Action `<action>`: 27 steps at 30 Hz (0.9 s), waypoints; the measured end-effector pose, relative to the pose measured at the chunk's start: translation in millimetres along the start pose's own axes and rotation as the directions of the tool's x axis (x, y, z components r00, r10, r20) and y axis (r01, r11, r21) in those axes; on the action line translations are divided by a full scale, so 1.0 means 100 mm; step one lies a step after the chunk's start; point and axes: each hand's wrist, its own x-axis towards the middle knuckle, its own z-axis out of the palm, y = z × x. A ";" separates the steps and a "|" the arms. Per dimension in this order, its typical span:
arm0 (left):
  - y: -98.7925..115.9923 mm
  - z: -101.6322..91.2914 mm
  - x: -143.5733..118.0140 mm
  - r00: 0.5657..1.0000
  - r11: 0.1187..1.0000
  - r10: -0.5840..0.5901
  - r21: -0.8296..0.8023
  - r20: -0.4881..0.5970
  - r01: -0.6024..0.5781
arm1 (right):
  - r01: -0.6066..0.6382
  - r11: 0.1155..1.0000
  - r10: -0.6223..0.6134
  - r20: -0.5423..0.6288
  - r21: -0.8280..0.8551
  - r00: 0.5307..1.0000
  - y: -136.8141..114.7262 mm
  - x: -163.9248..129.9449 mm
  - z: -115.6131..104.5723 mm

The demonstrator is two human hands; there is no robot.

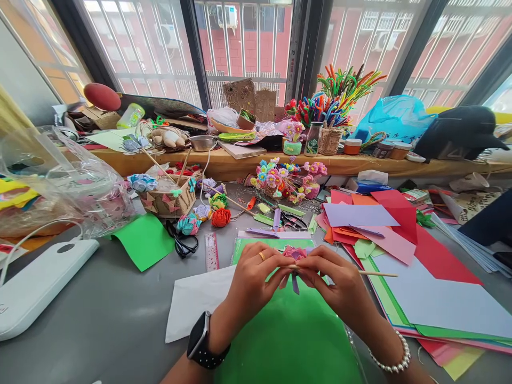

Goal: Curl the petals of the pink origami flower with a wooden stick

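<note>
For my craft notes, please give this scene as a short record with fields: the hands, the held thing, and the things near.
left hand: left hand, with ring and black smartwatch, pinches the pink paper flower
right hand: right hand, with pearl bracelet, holds the same flower on a thin wooden stick
under hands: green paper sheet on grey table
right side: stack of coloured paper
left side: pink ruler, black scissors

The pink flower [295, 252] looks like folded matt paper on a thin wooden stick [378, 274]. Under it lies a smooth green paper sheet [292, 336] (slightly glossy), on a matt grey table [100, 314].
</note>
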 end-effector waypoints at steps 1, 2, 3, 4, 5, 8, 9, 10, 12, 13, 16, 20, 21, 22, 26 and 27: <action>0.00 -0.01 0.00 1.000 1.000 -0.010 -0.014 0.005 0.010 | 0.001 1.000 -0.001 -0.001 0.000 1.000 0.00 0.00 0.00; 0.01 -0.02 0.00 1.000 0.999 -0.026 -0.034 0.011 0.026 | 0.001 1.000 -0.001 -0.006 -0.001 1.000 0.00 0.00 0.00; 0.01 -0.02 0.00 0.999 0.997 -0.047 -0.059 0.020 0.048 | 0.000 1.000 0.000 -0.011 -0.004 1.000 0.00 0.00 0.00; 0.02 -0.03 0.00 0.997 0.993 -0.074 -0.093 0.028 0.076 | -0.001 1.000 0.001 -0.016 -0.006 1.000 0.01 -0.01 0.00; 0.02 -0.03 0.00 0.994 0.985 -0.105 -0.133 0.037 0.109 | 0.001 1.000 -0.001 -0.022 -0.007 1.000 0.01 -0.01 0.01; 0.04 -0.02 0.00 0.977 0.940 -0.200 -0.268 0.071 0.212 | 0.015 1.000 -0.015 -0.034 0.001 0.999 0.01 -0.01 0.02; 0.04 -0.02 0.01 0.971 0.923 -0.223 -0.303 0.084 0.238 | 0.017 1.000 -0.017 -0.035 0.005 0.999 0.01 -0.01 0.02; 0.05 -0.01 0.01 0.966 0.908 -0.241 -0.329 0.094 0.259 | 0.017 1.000 -0.017 -0.037 0.007 0.999 0.01 0.00 0.03; 0.06 -0.01 0.01 0.958 0.889 -0.266 -0.358 0.102 0.285 | 0.010 1.000 -0.009 -0.036 0.013 0.999 0.01 0.00 0.03; 0.07 0.00 0.01 0.955 0.881 -0.279 -0.367 0.101 0.297 | 0.003 1.000 -0.002 -0.035 0.020 0.999 0.00 0.01 0.03; 0.09 0.01 0.01 0.937 0.848 -0.334 -0.401 0.104 0.346 | -0.042 0.997 0.044 -0.035 0.065 0.998 0.00 0.01 0.04; 0.10 0.03 0.00 0.916 0.816 -0.381 -0.422 0.124 0.396 | -0.120 0.984 0.121 0.003 0.134 0.993 0.00 0.00 0.04; 0.10 0.03 -0.01 0.916 0.817 -0.383 -0.418 0.120 0.397 | -0.133 0.980 0.133 0.013 0.144 0.991 0.01 0.00 0.04; 0.10 0.03 -0.01 0.916 0.821 -0.384 -0.413 0.115 0.395 | -0.144 0.978 0.143 0.022 0.152 0.990 0.01 0.00 0.03; 0.10 0.02 0.00 0.918 0.828 -0.380 -0.400 0.116 0.393 | -0.181 0.965 0.167 0.089 0.188 0.982 0.01 0.02 -0.01; 0.11 0.02 0.00 0.920 0.830 -0.374 -0.399 0.118 0.389 | -0.194 0.961 0.175 0.110 0.199 0.978 0.01 0.02 -0.02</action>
